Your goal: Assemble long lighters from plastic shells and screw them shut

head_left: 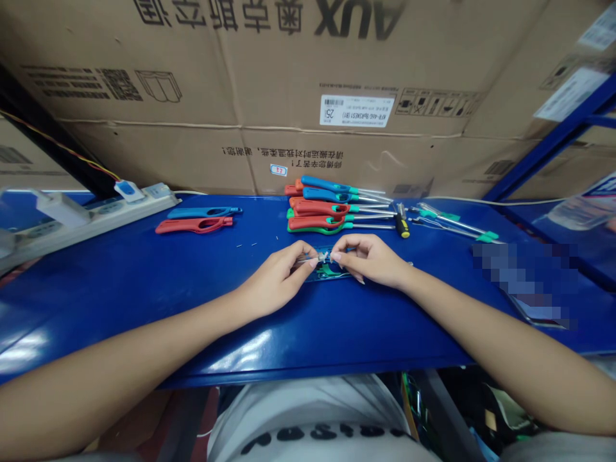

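My left hand (283, 273) is closed, thumb and index fingertip pinching a small whitish part (323, 256) too tiny to identify. Facing it, my right hand (373, 260) is also closed in a pinch; what sits between its fingertips is unclear. Beneath both hands lies an opened blue lighter casing (315, 276) with green pieces inside, partly hidden by the fingers. Just behind, a pile of long-necked lighters with red handles (317, 223) and blue handles (327, 194) rests on the blue table (192, 321). A short screwdriver (402, 226) with a yellow-black handle lies beside their tips.
A red casing (192, 225) and a blue casing (202, 212) lie back left, near a power strip (96, 215). Metal tubes with green ends (457, 221) lie right, near a pixelated flat object (524, 282). A cardboard box (192, 128) stands behind the table.
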Tool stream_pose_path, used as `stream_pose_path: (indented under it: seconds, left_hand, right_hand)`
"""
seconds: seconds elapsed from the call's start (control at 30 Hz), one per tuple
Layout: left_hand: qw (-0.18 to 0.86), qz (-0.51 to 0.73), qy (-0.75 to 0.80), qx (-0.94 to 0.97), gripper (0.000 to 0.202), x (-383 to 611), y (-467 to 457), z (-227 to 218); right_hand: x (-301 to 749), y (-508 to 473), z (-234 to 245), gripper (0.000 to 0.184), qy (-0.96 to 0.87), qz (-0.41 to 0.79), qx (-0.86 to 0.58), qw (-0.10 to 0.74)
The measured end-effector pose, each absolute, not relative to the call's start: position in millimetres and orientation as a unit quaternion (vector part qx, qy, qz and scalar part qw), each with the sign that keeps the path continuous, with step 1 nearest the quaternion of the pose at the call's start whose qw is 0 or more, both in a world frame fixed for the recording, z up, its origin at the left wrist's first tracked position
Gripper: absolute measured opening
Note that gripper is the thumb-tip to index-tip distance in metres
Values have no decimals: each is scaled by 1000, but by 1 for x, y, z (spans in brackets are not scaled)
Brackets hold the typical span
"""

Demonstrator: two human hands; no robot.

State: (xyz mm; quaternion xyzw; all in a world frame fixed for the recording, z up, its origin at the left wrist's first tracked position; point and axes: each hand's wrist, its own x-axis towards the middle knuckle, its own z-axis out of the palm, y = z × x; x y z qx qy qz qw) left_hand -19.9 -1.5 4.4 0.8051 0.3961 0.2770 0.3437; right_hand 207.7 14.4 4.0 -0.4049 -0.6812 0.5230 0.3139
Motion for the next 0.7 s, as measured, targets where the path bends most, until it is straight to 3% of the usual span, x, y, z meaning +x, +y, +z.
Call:
stream_pose_path:
  seconds: [0.7]
  left_hand:
    - [348,277,402,800,25,-21,-1,5]
  right_hand:
    - [208,15,4,34,-674,528,-410,314]
